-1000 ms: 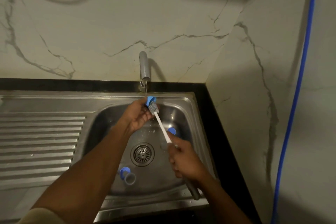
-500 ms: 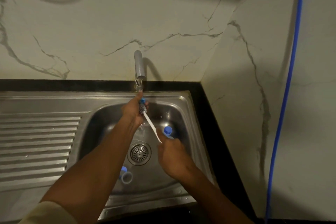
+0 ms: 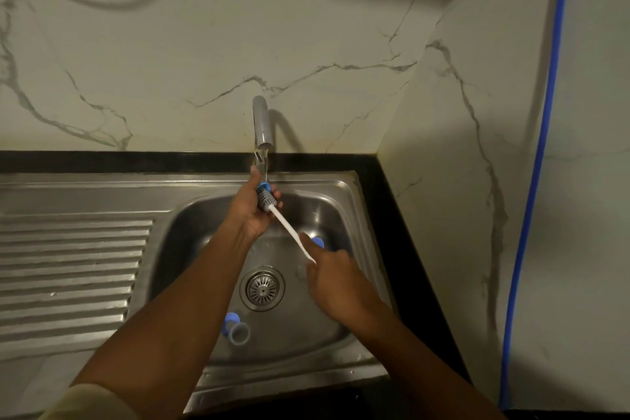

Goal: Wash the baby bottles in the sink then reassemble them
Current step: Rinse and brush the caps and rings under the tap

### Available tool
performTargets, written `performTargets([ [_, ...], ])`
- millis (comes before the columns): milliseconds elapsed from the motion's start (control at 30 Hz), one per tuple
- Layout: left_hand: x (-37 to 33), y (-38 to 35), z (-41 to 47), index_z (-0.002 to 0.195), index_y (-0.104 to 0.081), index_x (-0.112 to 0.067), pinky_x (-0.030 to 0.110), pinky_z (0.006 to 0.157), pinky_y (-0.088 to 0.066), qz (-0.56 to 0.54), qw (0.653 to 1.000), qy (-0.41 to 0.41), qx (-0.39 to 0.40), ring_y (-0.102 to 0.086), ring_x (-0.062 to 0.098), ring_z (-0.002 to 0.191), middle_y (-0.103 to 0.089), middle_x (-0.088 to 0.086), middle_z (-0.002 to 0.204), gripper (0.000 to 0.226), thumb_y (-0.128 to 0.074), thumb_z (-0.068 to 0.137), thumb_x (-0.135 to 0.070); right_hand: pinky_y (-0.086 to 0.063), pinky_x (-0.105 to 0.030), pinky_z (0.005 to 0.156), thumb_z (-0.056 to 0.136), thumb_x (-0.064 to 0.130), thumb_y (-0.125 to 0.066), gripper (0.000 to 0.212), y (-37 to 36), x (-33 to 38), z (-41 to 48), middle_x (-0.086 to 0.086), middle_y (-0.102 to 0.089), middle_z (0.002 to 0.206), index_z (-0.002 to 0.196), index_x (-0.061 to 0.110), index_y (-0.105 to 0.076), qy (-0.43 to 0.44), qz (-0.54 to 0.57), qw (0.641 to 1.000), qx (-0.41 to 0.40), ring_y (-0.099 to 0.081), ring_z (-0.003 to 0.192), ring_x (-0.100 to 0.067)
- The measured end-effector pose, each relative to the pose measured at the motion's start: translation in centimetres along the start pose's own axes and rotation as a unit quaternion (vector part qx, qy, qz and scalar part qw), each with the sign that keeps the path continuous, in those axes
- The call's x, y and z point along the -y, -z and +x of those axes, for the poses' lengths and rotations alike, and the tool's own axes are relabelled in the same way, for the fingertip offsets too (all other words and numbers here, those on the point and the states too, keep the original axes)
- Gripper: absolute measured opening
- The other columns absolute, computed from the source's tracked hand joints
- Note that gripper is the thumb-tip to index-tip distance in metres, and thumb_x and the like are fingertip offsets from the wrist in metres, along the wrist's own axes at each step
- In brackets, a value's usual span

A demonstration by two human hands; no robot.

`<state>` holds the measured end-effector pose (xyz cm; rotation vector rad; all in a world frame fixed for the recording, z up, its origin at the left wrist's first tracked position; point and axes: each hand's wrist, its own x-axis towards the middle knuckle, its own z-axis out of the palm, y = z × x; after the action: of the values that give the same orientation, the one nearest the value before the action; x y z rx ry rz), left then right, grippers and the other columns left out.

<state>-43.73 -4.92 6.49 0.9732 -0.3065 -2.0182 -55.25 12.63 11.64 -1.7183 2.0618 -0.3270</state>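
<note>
Head view: left hand pinches a blue bottle part under the tap; right hand is clamped on the brush handle. The wet part could slip from that grip into the sink below.

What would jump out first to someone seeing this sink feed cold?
Dead centre, the left hand holds a small blue bottle part right under the faucet, while the right hand works a white-handled brush into it. Next come the blue pieces lying in the steel sink: a blue ring near the front edge and a blue cap beyond the right hand.
</note>
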Motion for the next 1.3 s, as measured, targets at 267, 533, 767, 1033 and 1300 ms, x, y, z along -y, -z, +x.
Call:
performTargets([
  [267,-1.5,2.1,-1.0,0.131,-0.053,0.003,0.045,0.093,-0.056,-0.035,0.996,0.042,0.068,-0.064,0.037,0.118,-0.062,0.033,0.125,0.042,-0.061,0.096,-0.019,-0.024,-0.012,0.029,0.101,0.024,-0.046,0.025,1.7,-0.8,0.5,-0.001,-0.043,0.064,0.120,0.032,-0.061,-0.214,0.661,0.667,0.269,-0.032,0.037,-0.002],
  [533,-0.6,1.0,0.8,0.118,-0.056,-0.011,0.047,0.093,-0.052,0.037,0.999,0.029,0.014,-0.067,0.025,0.090,-0.066,0.009,0.087,0.044,-0.060,0.094,-0.048,-0.054,-0.031,0.075,0.096,0.015,-0.054,0.067,0.0,-0.5,1.6,-0.007,-0.062,0.117,0.151,0.040,-0.025,0.002,-0.099,0.995,0.012,-0.066,0.092,-0.023],
  [767,-1.5,2.0,0.3,0.139,-0.048,0.000,0.046,0.099,-0.054,0.001,0.997,0.030,0.077,-0.069,0.030,0.103,-0.061,0.028,0.130,0.044,-0.056,0.099,-0.018,-0.024,-0.013,0.030,0.100,0.019,-0.048,0.018,2.1,-0.3,1.5,-0.001,-0.044,0.063,0.111,0.025,-0.060,-0.227,0.655,0.680,0.238,-0.033,0.036,-0.002],
  [1033,-0.4,1.3,2.0,0.125,-0.056,-0.012,0.054,0.101,-0.048,0.061,0.997,0.038,0.013,-0.065,0.034,0.108,-0.069,0.012,0.102,0.052,-0.060,0.092,-0.052,-0.045,-0.027,0.068,0.101,0.019,-0.042,0.054,1.6,-0.8,2.3,-0.009,-0.064,0.107,0.150,0.041,-0.032,0.005,-0.075,0.997,0.015,-0.063,0.085,-0.023],
  [1300,-1.6,2.8,2.3,0.125,-0.056,-0.005,0.053,0.103,-0.049,0.043,0.994,0.046,0.087,-0.060,0.034,0.124,-0.061,0.022,0.134,0.052,-0.050,0.098,-0.049,-0.025,-0.015,0.031,0.101,0.018,-0.046,0.034,2.6,-0.2,2.2,-0.002,-0.045,0.064,0.133,0.028,-0.055,-0.203,0.620,0.722,0.229,-0.034,0.036,-0.003],
])
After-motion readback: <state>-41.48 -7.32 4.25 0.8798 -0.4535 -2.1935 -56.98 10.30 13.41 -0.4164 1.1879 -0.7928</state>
